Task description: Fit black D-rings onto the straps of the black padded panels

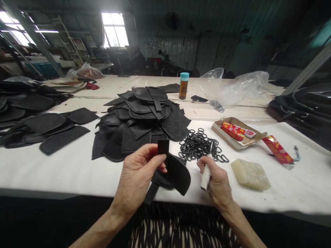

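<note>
Left hand (139,168): grip pinching black strapped flap (179,175). Right hand (217,177): grip closed round wrapped-handle tool (206,178), near black rings (198,146).

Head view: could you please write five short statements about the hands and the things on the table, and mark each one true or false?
1. The left hand holds a black piece. True.
2. The right hand grips a wrapped handle. True.
3. The bottle has a red cap. False: the cap is light blue.
4. The black rings lie in a heap. True.
5. The yellowish block lies inside the cardboard box. False: the yellowish block lies on the table, outside the box.
</note>
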`<state>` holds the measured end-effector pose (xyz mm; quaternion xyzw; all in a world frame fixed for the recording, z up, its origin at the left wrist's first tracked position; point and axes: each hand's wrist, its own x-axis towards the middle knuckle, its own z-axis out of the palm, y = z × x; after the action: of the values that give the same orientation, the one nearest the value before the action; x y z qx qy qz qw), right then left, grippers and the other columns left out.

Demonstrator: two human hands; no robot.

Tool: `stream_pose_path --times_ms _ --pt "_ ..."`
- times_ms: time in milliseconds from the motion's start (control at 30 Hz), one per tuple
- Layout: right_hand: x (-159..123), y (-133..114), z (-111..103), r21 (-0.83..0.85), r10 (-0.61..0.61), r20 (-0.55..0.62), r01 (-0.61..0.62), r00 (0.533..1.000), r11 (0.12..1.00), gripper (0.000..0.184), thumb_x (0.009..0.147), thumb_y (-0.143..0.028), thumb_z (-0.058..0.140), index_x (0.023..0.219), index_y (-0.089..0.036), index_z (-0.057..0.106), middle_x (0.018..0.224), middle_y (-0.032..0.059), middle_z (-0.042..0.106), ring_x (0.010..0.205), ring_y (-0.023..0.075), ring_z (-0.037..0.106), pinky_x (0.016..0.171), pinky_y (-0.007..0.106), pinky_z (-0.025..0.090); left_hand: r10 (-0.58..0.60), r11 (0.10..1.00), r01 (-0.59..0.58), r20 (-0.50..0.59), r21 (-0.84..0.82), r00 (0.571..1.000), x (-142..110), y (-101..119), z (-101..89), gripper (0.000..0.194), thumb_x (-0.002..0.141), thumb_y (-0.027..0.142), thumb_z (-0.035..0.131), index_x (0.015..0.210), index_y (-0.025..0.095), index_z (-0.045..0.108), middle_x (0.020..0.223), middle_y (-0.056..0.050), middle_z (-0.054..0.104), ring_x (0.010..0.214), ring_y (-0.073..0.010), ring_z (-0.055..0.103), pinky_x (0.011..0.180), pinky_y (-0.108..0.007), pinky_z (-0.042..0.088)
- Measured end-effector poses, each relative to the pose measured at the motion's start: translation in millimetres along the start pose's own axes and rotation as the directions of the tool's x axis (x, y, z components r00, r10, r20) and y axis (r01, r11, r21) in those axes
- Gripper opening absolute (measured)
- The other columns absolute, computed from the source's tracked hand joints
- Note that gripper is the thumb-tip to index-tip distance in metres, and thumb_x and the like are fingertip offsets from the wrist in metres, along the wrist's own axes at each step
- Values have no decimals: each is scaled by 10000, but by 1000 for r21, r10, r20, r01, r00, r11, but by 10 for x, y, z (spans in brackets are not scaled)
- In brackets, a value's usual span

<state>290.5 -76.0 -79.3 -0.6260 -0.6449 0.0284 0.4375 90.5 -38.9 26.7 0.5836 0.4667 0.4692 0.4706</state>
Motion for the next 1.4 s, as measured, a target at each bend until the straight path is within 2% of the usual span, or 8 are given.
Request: stream_pose_path --times_ms 200,400,567,733,1000,1133,1233,1400 --pt "282 -76 144 -140 -124 97 137 987 981 185 841 -123 448 930 -196 593 758 28 599 703 167 541 639 250 388 1 976 -9 37 218 999 -222 -29 106 69 756 243 622 745 181 650 499 55 540 475 -85 510 476 -173 406" --pt "476 -139 352 -336 -185 236 259 954 905 135 815 -96 500 809 -186 600 679 36 565 681 191 489 616 274 299 -258 964 253 56 83 964 49 -335 123 134 728 295 603 715 162 606 443 58 497 433 -85 467 436 -171 391" --pt "513 -194 413 -431 -162 278 273 947 860 220 811 -21 445 833 -184 592 706 47 575 658 188 486 602 281 265 -310 951 305 122 55 943 273 -725 132 138 704 282 594 693 147 568 425 45 522 350 -77 435 380 -175 343" --pt "502 -227 380 -433 -148 300 273 942 859 293 754 31 409 842 -188 583 722 49 585 674 187 510 610 270 282 -314 949 311 139 47 939 275 -754 127 126 711 269 582 700 144 565 428 41 536 339 -73 443 376 -169 335" --pt "402 -61 186 -270 -91 151 129 984 954 382 667 17 380 947 -167 564 711 47 607 642 188 551 607 268 369 -326 945 327 151 18 933 278 -765 115 124 709 263 591 731 142 575 427 41 548 339 -76 462 377 -167 344" --pt "325 18 47 -91 -2 30 4 1000 996 270 722 -46 421 927 -203 499 789 13 637 630 147 601 595 243 445 -345 936 352 190 -4 919 265 -705 134 144 719 263 587 784 135 585 399 50 531 338 -75 465 380 -159 352" --pt "262 3 13 58 42 -18 -41 999 997 152 818 -123 442 936 -218 447 852 13 630 662 133 642 593 235 502 -381 916 402 282 -19 881 230 -622 179 136 713 269 588 726 134 572 376 40 526 315 -76 452 361 -163 355" --pt "186 -117 61 205 8 -50 2 999 979 77 891 -193 458 961 -224 454 881 17 608 672 121 660 594 224 536 -449 861 506 409 -38 794 186 -559 269 154 652 265 623 698 142 543 348 45 505 299 -96 463 332 -178 370"
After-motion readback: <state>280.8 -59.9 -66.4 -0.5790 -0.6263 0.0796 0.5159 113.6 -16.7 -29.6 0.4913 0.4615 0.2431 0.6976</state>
